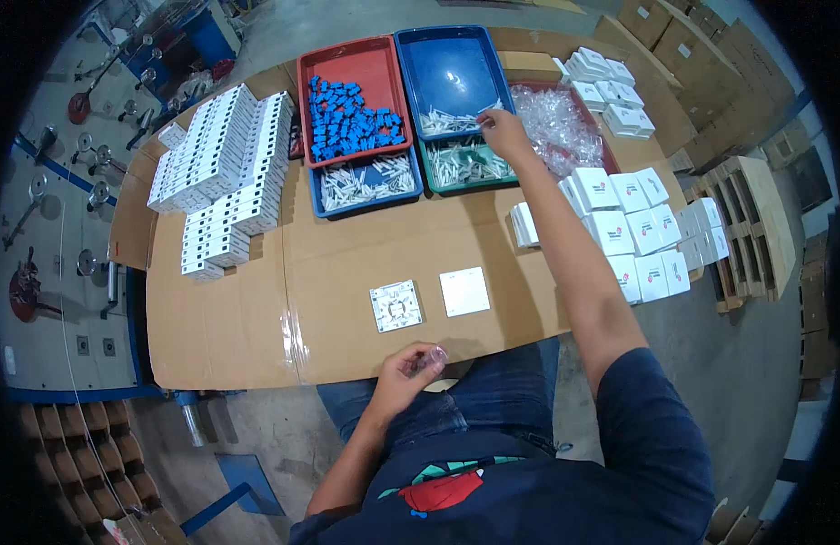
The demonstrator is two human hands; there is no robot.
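At the table's front edge my left hand [405, 380] is closed round a small clear plastic bag [437, 355]. Beyond it lie a square white open plate with fittings inside [395, 306] and a plain white square cover [464, 292], side by side. My right hand [506, 136] reaches far forward to the near edge of a blue tray [447, 68]. Its fingers are bent together at the slim white plastic pieces [443, 122] there; what they pinch is too small to make out. Below that hand, a green tray [456, 189] has more white pieces.
A red tray [307, 64] holds blue connectors [347, 118], above a blue tray [365, 210] of white pieces. Clear plastic bags [561, 127] fill another red tray. Stacked white boxes stand left [211, 154] and right [633, 222]. A wooden pallet [751, 227] is beyond the right edge.
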